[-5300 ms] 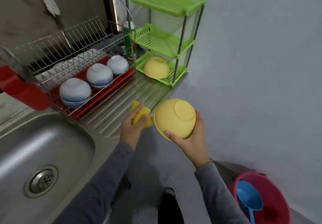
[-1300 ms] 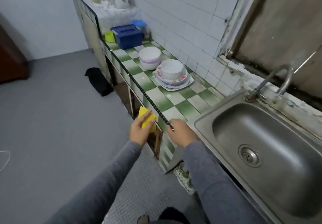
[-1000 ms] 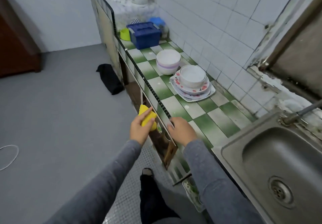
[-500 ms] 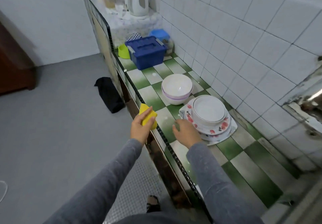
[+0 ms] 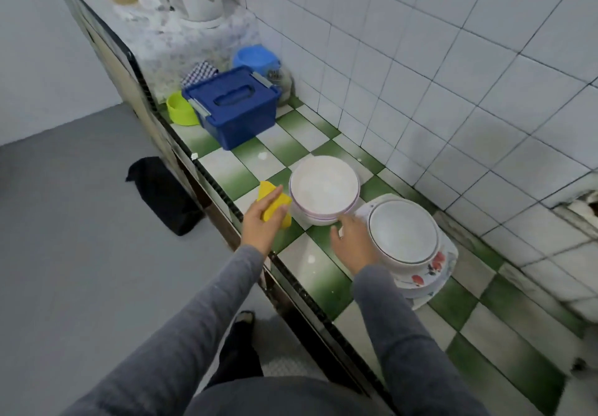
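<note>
Tiled bench [image 5: 310, 263]: left hand [image 5: 259, 224] grips sponge [image 5: 275, 203], right hand [image 5: 351, 244] open beside stacked bowls [image 5: 325, 189]; one-handed grab may tip stack.

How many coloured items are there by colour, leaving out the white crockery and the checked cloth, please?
Blue: 2, the lidded box and the round tub
Lime green: 1, the small cup
Yellow: 1, the sponge, which the left hand holds
Total: 4
</note>
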### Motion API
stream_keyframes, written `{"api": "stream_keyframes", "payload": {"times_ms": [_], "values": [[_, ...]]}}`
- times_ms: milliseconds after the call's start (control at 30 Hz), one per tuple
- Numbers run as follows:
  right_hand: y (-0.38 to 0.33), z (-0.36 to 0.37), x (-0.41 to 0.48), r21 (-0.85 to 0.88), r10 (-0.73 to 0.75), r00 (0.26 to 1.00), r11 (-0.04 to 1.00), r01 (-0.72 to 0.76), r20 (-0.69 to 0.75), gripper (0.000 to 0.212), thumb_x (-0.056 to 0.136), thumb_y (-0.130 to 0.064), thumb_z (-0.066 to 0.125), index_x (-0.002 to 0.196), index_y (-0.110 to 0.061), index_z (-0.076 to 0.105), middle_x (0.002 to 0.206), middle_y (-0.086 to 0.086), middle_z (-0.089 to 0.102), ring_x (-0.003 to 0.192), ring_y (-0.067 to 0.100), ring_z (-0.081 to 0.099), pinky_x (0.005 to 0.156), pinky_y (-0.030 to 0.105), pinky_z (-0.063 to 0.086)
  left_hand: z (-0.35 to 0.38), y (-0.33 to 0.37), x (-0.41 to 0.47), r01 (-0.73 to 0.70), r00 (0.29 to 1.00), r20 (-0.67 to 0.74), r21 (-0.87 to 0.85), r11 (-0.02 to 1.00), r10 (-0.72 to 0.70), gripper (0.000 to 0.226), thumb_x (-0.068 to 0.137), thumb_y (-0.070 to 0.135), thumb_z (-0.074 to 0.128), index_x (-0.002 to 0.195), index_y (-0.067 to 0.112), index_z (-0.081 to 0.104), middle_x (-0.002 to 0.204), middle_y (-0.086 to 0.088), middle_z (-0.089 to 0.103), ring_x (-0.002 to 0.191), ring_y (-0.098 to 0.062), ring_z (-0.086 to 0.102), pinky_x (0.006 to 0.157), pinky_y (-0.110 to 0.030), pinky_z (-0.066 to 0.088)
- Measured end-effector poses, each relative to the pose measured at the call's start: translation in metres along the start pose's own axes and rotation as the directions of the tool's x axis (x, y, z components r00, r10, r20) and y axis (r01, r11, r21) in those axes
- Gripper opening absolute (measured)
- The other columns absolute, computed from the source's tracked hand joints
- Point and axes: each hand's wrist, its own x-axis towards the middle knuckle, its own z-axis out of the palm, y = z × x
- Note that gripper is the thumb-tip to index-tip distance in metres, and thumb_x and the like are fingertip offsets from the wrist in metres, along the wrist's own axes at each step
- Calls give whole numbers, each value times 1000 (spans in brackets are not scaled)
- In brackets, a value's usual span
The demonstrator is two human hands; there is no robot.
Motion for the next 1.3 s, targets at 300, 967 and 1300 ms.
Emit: {"api": "stream_keyframes", "payload": {"times_ms": [300, 967, 1300], "values": [[-26, 5, 43, 324, 378, 913, 892, -315, -154, 39, 104, -22, 50, 141, -11, 51, 142, 12, 54, 130, 26, 50, 115, 42, 39, -11, 16, 90, 74, 966, 243, 83, 994, -92, 38, 96, 19, 64, 126, 40, 60, 132, 12, 44, 126, -16, 43, 110, -36, 38], [-36, 17, 89, 433, 628, 721, 759, -486, -293, 34, 98, -18, 62, 131, -24, 65, 130, 9, 59, 115, 27, 58, 110, 40, 45, -6, 10, 172, 119, 905, 399, 94, 989, -146, 42, 93, 11, 66, 125, 38, 61, 133, 2, 52, 124, -24, 51, 109, -43, 45], [-29, 15, 97, 392, 610, 757, 772, -500, -236, 46, 102, -11, 52, 144, -27, 53, 139, 11, 53, 126, 29, 52, 114, 41, 40, 6, 9, 181, 97, 933, 339, 91, 991, -122, 42, 94, 11, 65, 130, 32, 60, 137, -3, 52, 124, -24, 51, 108, -42, 45]]}}
